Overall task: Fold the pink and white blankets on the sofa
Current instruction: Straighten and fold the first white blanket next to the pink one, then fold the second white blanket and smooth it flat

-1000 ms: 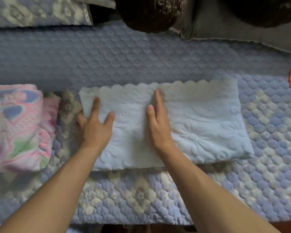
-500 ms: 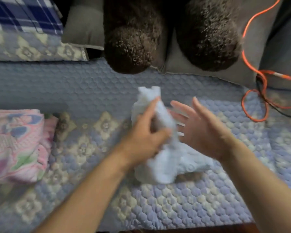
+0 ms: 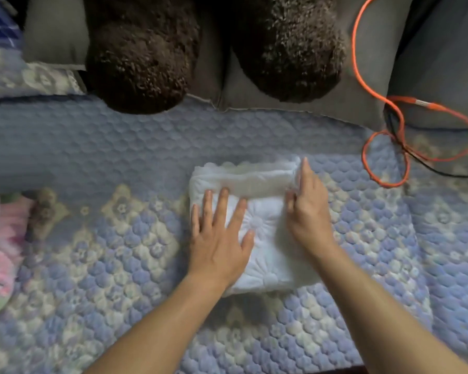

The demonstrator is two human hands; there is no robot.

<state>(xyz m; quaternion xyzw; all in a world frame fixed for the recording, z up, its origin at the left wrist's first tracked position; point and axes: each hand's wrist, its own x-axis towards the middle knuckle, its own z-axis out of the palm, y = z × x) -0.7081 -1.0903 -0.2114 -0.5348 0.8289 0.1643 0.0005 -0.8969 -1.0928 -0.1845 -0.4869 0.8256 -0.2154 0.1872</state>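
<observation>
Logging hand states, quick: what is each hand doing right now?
Left hand: open, fingers spread, pressing flat on the folded white blanket.
Right hand: open, resting on the blanket's right edge.

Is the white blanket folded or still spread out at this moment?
Folded: the white blanket lies as a compact, layered rectangle, with the left hand flat on it and the right hand at its edge.

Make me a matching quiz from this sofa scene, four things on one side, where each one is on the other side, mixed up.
Things:
1. white blanket
2. pink blanket
3. orange cable
4. brown furry cushions

Places:
A. far left edge of the seat
B. against the sofa back, top of view
C. right side, looped on the seat
D. middle of the seat, under both hands

Pairs: 1-D, 2-A, 3-C, 4-B
</observation>
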